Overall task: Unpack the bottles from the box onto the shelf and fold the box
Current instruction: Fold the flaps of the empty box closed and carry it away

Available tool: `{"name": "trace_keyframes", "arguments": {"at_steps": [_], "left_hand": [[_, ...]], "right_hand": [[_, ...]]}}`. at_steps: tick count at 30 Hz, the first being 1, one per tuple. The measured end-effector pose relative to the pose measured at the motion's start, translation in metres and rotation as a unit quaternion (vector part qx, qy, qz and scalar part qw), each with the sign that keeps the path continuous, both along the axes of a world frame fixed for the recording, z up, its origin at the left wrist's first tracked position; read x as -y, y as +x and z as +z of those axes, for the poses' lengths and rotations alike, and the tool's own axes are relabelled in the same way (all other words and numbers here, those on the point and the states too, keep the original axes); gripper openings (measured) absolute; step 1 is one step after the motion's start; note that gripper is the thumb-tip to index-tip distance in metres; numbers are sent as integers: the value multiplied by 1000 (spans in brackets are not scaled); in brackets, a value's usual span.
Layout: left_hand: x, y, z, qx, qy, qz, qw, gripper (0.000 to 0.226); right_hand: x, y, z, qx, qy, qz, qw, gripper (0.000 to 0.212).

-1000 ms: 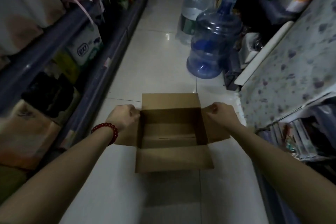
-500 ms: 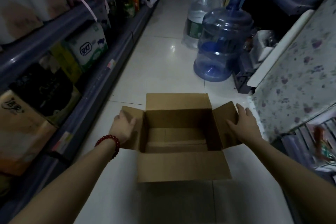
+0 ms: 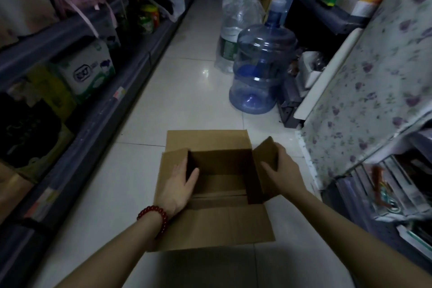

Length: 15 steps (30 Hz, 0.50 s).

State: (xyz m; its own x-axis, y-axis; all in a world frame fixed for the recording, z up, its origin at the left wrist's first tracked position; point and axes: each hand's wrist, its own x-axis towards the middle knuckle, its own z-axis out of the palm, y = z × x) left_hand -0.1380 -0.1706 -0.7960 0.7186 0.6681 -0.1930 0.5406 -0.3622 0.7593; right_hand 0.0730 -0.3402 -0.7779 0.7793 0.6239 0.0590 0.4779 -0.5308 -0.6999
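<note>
A brown cardboard box (image 3: 210,227) stands open on the white tiled floor in a shop aisle, and nothing shows inside it. Its near and far flaps lie spread outward. My left hand (image 3: 180,184) lies flat on the left side flap, fingers spread, pressing it inward over the opening. My right hand (image 3: 280,170) grips the right side flap, which stands tilted up and inward. A red bead bracelet is on my left wrist. The shelf (image 3: 98,124) runs along the left of the aisle, stocked with packages.
A large blue water jug (image 3: 261,68) and a clear bottle (image 3: 238,18) wrapped in plastic stand on the floor beyond the box. A floral-covered surface (image 3: 374,72) and racks of goods close in the right side. The tiled aisle runs ahead between the shelves.
Both hands have shifted from the outer sides of the flaps to pushing them inward. The left flap has come over the opening and the right flap has risen.
</note>
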Motion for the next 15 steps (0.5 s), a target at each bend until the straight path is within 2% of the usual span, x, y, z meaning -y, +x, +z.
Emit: {"name": "trace_keyframes", "arguments": {"at_steps": [4,8,11,15], "left_hand": [[2,2,-9,-16,-55,9,998,63],[-1,-1,-12,-32,-47,3,998,63],[-2,-5,-12,-22,-56,-7,998,60],[-7,-8,-13,-29,-53,-9,998,61]], "right_hand": [[-9,-9,1,-57,36,67,995,54],[-24,-19,-15,-113,37,136,984,44],[-31,-26,-33,-121,38,143,982,35],[-35,-25,-50,-64,15,129,989,45]]}}
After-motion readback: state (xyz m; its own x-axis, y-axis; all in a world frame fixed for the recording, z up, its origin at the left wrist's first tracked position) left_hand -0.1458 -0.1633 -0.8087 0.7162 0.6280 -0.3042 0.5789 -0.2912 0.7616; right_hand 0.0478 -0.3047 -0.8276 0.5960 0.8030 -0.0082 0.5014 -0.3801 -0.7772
